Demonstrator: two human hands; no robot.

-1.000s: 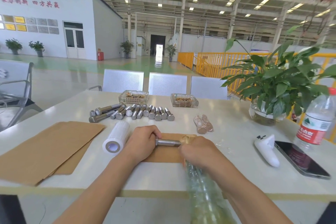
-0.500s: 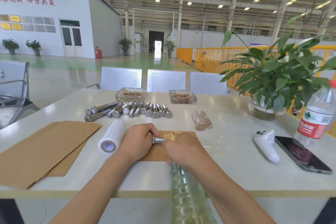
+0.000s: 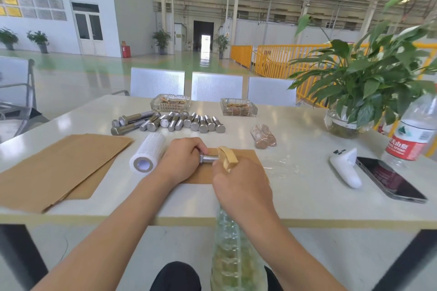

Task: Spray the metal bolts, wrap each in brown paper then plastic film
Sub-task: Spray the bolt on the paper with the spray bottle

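In the head view, the left hand (image 3: 183,160) has its grip clenched around the head end of a bolt (image 3: 209,158) that lies over a sheet of brown paper (image 3: 244,156) on the white bench (image 3: 295,194). The bare shank of the bolt shows between the 2 hands. The right hand (image 3: 241,186) is just right of the bolt, its grip curled around a folded strip of brown paper (image 3: 228,156) that stands up from the bolt's shank; a spray bottle (image 3: 233,255) reaches down from under this hand toward the person's lap.

A roll of plastic film (image 3: 147,153) lies just left of the bolt, and a stack of paper sheets (image 3: 54,168) lies further left. Beyond the bolt, a row of loose bolts (image 3: 179,121) rests on the bench. 2 wrapped bolts (image 3: 263,136) lie beyond and to the right of the held bolt. Far to its right are a white remote (image 3: 345,168), a phone (image 3: 390,179), a water bottle (image 3: 413,132) and a potted plant (image 3: 364,82).
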